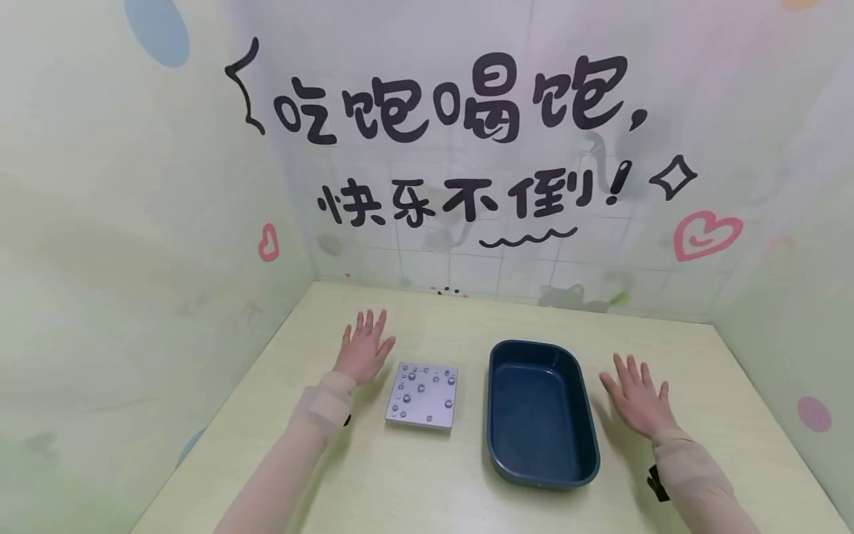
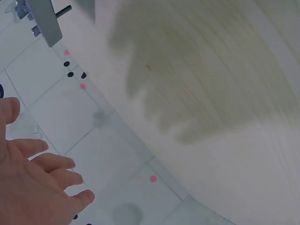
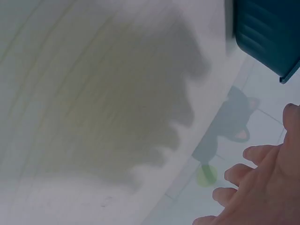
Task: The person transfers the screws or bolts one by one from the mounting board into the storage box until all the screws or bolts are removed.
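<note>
My left hand (image 1: 364, 350) is spread, palm down, over the table just left of a square metal plate (image 1: 435, 411) that carries several small bolts or nuts. Its fingers point away from me and hold nothing; in the left wrist view the left hand (image 2: 37, 187) shows relaxed fingers, with the plate's edge (image 2: 47, 21) at top left. To the right of a dark blue rectangular tray (image 1: 495, 437), my right hand (image 1: 639, 399) is likewise spread with nothing in it. The right wrist view has the right hand (image 3: 267, 187) below the tray's outer wall (image 3: 262, 42).
A pale wood-grain table (image 1: 427, 504) lies under both hands. Printed wall sheets with dark lettering stand behind it (image 1: 427, 259) and on both sides. The tray's inside shows no objects. A dark band or strap (image 1: 657, 483) is at the right wrist.
</note>
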Motion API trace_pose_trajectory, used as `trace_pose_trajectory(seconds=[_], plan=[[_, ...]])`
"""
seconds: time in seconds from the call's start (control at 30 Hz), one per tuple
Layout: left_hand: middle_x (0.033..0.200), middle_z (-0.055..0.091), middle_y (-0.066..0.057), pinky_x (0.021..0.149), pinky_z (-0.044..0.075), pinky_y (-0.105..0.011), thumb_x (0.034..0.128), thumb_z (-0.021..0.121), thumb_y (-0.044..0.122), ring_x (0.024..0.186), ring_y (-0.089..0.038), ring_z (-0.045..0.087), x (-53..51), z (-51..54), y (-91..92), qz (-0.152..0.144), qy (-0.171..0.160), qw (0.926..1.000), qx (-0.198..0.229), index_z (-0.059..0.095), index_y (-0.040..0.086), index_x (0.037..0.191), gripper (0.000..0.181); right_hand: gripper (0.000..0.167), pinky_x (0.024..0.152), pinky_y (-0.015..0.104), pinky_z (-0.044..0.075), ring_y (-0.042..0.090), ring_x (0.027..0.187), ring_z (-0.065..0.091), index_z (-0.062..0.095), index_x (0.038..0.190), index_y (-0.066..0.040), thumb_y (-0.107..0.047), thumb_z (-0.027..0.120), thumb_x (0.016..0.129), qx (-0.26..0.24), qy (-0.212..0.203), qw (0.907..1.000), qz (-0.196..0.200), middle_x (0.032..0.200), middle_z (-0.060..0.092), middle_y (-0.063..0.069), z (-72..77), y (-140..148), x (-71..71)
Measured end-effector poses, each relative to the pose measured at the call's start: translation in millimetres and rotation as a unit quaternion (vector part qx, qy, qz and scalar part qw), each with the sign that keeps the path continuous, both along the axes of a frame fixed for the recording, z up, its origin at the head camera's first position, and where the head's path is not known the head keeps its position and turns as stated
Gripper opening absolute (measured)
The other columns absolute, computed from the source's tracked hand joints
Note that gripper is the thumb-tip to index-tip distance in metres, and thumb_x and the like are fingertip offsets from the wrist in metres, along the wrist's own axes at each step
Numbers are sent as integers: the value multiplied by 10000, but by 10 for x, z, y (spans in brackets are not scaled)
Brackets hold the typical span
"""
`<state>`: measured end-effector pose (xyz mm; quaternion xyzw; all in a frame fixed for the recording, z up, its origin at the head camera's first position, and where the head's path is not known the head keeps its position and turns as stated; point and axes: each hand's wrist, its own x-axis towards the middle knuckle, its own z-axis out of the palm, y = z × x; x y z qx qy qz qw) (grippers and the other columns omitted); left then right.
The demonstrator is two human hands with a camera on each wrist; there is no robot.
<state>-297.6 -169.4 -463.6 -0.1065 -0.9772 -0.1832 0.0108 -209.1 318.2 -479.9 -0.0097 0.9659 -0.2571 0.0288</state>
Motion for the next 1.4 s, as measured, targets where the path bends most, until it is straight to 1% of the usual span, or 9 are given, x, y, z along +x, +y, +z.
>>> trace_pose_trajectory(seconds=[0.13, 0.27, 0.37, 0.47, 0.57, 0.73, 1.03, 1.23, 1.4], plan=[[1569, 277, -253, 1210, 113, -600, 1058, 392, 372, 1481, -440, 188, 25, 18, 16, -130, 190, 9997, -23, 312, 38, 1526, 580, 748, 1049, 809, 27, 605, 1412, 64, 160, 1522, 89, -491, 271, 1062, 76, 260, 9996, 15, 1543, 102, 401, 61, -26, -2], [1480, 450, -237, 1176, 254, -588, 1045, 451, 340, 1403, -422, 384, 42, 18, 48, -278, 409, 9988, -30, 492, 23, 1416, 489, 729, 1070, 778, 116, 605, 1402, 127, 168, 1513, 110, -464, 263, 1072, 37, 416, 9991, 75, 1526, 141, 417, 142, -75, -1], [1383, 570, -200, 1131, 357, -548, 1025, 515, 305, 1307, -380, 515, 53, -9, 76, -359, 506, 9980, 74, 582, 32, 1328, 414, 728, 1080, 751, 170, 601, 1398, 152, 168, 1511, 114, -460, 260, 1074, -28, 343, 9993, 134, 1522, 150, 422, 181, -126, 18], [1281, 656, -149, 1082, 423, -510, 997, 581, 275, 1216, -338, 593, 68, -44, 102, -381, 563, 9976, 165, 658, 53, 1228, 330, 735, 1100, 715, 196, 589, 1402, 167, 163, 1515, 108, -469, 266, 1072, -177, 212, 9995, 159, 1531, 147, 409, 197, -194, 54], [1219, 692, -114, 1059, 440, -505, 971, 625, 268, 1176, -317, 615, 92, -68, 121, -402, 570, 9975, 136, 696, 76, 1160, 278, 732, 1098, 687, 255, 583, 1378, 246, 154, 1520, 102, -466, 268, 1072, -333, 133, 9993, 143, 1529, 178, 398, 185, -263, 106], [1189, 703, -92, 1056, 437, -510, 943, 666, 276, 1162, -303, 616, 132, -85, 136, -498, 579, 9971, 58, 711, 107, 1129, 255, 711, 1046, 677, 349, 587, 1300, 374, 150, 1520, 100, -445, 258, 1076, -452, 50, 9989, 102, 1487, 265, 404, 128, -324, 186], [1068, 722, -40, 994, 473, -469, 868, 755, 256, 1050, -251, 636, 187, -112, 148, -636, 650, 9959, -14, 754, 144, 994, 168, 688, 1029, 664, 381, 559, 1297, 409, 181, 1515, 103, -423, 272, 1080, -506, -43, 9986, 151, 1463, 341, 376, -7, -357, 336], [1036, 721, -31, 983, 474, -465, 862, 761, 229, 1029, -246, 633, 204, -122, 180, -635, 632, 9960, 38, 760, 155, 951, 116, 666, 1022, 670, 382, 563, 1293, 407, 193, 1517, 91, -408, 270, 1083, -601, -70, 9981, 84, 1450, 365, 369, -52, -362, 401], [977, 707, -8, 959, 477, -457, 856, 768, 209, 973, -229, 620, 213, -131, 192, -583, 652, 9962, 50, 753, 161, 919, 80, 663, 1024, 669, 381, 557, 1296, 410, 197, 1521, 81, -410, 274, 1082, -726, -86, 9973, 95, 1449, 371, 366, -99, -361, 425]])
